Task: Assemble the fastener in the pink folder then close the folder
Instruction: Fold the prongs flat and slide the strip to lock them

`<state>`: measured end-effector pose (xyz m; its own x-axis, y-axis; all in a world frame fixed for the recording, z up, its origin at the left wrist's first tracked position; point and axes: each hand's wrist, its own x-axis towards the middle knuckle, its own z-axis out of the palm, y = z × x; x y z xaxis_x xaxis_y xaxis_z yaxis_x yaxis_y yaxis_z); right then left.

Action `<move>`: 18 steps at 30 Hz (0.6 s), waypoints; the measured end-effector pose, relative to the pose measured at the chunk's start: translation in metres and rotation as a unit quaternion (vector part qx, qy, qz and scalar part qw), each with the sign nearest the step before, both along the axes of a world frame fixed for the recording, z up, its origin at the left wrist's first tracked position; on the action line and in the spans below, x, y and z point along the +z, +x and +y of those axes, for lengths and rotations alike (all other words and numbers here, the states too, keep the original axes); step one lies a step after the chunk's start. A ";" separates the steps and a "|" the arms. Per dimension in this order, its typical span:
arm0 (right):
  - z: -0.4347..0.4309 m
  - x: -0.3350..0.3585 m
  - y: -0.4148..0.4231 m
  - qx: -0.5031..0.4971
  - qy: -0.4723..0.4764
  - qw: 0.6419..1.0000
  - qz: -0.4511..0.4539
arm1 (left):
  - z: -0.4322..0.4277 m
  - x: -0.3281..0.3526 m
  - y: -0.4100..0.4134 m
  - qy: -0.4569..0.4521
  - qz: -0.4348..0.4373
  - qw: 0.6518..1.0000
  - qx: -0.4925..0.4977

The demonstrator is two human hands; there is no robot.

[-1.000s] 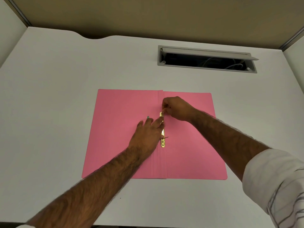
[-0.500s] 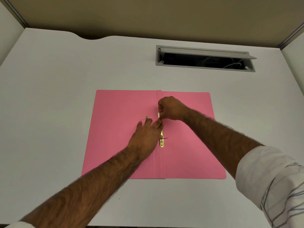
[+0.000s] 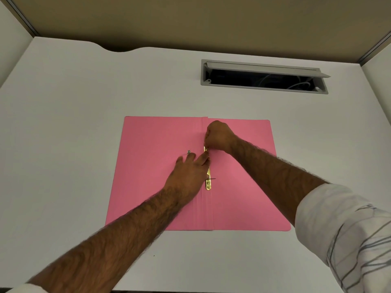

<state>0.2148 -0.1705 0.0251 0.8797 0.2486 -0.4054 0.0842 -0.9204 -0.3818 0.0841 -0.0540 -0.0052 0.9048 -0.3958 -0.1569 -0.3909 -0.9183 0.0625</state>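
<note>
The pink folder lies open and flat on the white desk. A gold metal fastener strip runs along its centre fold. My left hand lies flat on the folder with its fingertips pressing the middle of the strip; a ring shows on one finger. My right hand is bunched above the strip's far end, pinching it with thumb and fingertips. A thin dark prong sticks out sideways near the strip's near end. The strip's middle is hidden under my left fingers.
An open grey cable hatch with wires inside is set into the desk behind the folder on the right. Partition walls rise at the left, right and back edges.
My right hand has shifted slightly left and away along the fold, staying at the strip's far end. My left hand has stayed pressing on the strip.
</note>
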 end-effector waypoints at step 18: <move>-0.041 0.009 -0.119 -0.156 0.225 0.962 -0.005 | 0.004 0.017 0.008 -0.019 0.002 1.000 -0.003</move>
<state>0.0958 -0.2115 0.0336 0.9429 0.1203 -0.3105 -0.1639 -0.6438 -0.7474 0.0922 -0.0504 0.0118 0.9017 -0.4074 -0.1450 -0.3963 -0.9127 0.0997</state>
